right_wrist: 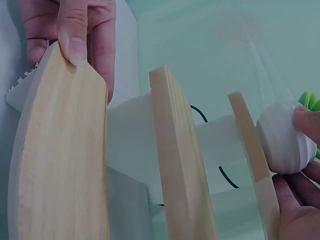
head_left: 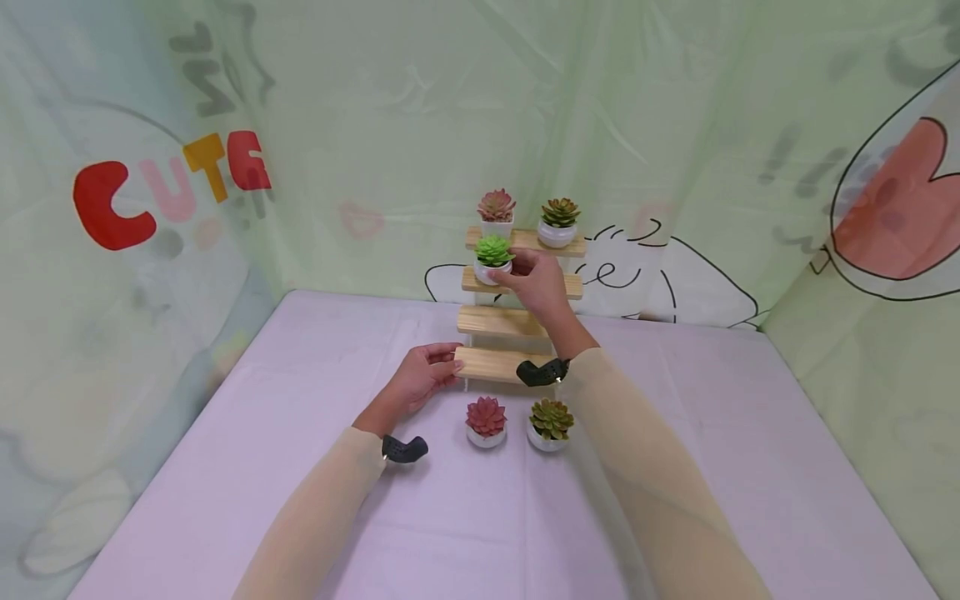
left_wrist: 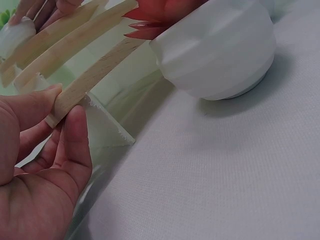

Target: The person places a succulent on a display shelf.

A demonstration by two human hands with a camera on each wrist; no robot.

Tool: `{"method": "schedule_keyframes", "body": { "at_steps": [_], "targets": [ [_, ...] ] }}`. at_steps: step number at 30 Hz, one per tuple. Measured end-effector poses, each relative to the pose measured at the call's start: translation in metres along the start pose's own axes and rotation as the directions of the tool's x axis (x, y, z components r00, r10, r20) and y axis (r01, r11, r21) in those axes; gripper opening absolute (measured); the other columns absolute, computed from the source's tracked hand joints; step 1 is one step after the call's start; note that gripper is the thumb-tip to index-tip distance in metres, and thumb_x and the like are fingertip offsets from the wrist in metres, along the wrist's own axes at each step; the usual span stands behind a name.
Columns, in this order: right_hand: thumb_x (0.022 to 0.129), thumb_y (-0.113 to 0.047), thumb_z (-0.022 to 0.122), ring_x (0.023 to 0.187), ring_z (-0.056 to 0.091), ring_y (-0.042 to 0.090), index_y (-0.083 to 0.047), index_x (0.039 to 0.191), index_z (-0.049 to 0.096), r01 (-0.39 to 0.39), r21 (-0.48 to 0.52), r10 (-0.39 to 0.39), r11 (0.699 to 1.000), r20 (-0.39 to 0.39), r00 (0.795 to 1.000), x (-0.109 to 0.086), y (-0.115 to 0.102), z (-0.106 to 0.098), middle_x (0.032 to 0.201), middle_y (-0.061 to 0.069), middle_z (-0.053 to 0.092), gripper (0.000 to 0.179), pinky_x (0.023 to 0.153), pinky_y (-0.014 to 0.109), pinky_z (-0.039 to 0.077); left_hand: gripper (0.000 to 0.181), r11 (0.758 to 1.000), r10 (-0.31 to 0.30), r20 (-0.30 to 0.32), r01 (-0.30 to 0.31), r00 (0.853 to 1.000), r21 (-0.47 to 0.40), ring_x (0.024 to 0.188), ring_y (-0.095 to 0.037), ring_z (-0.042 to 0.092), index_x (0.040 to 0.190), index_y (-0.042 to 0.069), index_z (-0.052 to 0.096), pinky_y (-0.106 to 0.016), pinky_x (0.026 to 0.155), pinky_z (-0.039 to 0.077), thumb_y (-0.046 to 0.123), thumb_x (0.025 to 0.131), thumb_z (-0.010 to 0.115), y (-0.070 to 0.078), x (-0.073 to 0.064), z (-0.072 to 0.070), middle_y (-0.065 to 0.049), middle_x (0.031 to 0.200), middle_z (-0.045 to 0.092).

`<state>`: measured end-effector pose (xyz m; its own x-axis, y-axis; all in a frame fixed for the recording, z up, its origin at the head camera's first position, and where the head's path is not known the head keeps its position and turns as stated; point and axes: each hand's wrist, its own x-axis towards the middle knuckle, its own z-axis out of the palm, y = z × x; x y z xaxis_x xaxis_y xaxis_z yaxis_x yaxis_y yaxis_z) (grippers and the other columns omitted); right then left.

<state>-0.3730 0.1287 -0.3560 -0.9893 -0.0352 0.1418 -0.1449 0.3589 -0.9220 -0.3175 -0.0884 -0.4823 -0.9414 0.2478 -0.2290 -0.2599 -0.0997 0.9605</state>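
Observation:
A tiered wooden shelf stand stands toward the back of the table. My right hand grips a white pot with a bright green succulent at the left end of the second tier from the top. In the right wrist view the pot sits right at that board, thumb on its side. With thumb and fingers, my left hand pinches the left end of the lowest board. On the top tier are a pink succulent in a white pot and a green-brown succulent.
In front of the stand, a red succulent and a green-brown succulent stand on the white tablecloth in white pots. A printed curtain hangs close behind the stand and along both sides.

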Motion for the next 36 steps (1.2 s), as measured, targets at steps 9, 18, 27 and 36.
{"method": "schedule_keyframes", "body": {
  "at_steps": [9,18,27,36],
  "targets": [
    [0.089,-0.027,0.082,0.126,0.064,0.026,-0.007,0.139,0.062,0.021,0.036,-0.019,0.999,-0.031,0.999,-0.010,0.005,-0.006,0.137,0.015,0.065,0.057,0.106,0.039,0.054,0.047,1.000,0.008,0.002,-0.008,1.000,-0.012,0.092,-0.016,0.066,0.141,0.001,0.059,-0.025,0.077,0.062,0.000,0.095,0.069,-0.001,0.002,0.001,-0.009,0.111,0.064],
    [0.089,-0.019,0.081,0.120,0.066,0.029,0.001,0.129,0.068,0.120,0.145,-0.103,0.982,-0.120,0.987,-0.031,0.022,-0.016,0.129,0.019,0.069,0.046,0.095,0.023,0.058,0.047,1.000,0.006,0.003,-0.006,1.000,-0.009,0.093,-0.016,0.066,0.141,0.001,0.059,-0.025,0.077,0.061,0.002,0.096,0.069,-0.003,0.004,0.001,-0.009,0.112,0.064],
    [0.089,-0.019,0.081,0.102,0.070,0.005,0.001,0.123,0.072,0.130,0.214,-0.106,0.968,-0.123,0.987,-0.058,0.039,-0.024,0.127,0.021,0.071,0.040,0.084,0.014,0.058,0.047,1.000,0.010,-0.004,-0.010,1.000,-0.002,0.093,-0.015,0.066,0.142,0.001,0.058,-0.025,0.080,0.061,0.001,0.096,0.068,-0.001,0.003,0.000,-0.008,0.112,0.063],
    [0.091,-0.020,0.080,0.108,0.070,0.007,-0.004,0.122,0.073,0.102,0.164,-0.091,0.981,-0.075,0.993,-0.090,0.054,-0.036,0.126,0.015,0.072,0.036,0.087,0.014,0.057,0.048,1.000,0.005,-0.002,-0.005,1.000,-0.012,0.094,-0.016,0.066,0.143,0.002,0.057,-0.025,0.078,0.061,0.002,0.096,0.068,-0.004,0.005,0.001,-0.009,0.114,0.064]
  ]
}}
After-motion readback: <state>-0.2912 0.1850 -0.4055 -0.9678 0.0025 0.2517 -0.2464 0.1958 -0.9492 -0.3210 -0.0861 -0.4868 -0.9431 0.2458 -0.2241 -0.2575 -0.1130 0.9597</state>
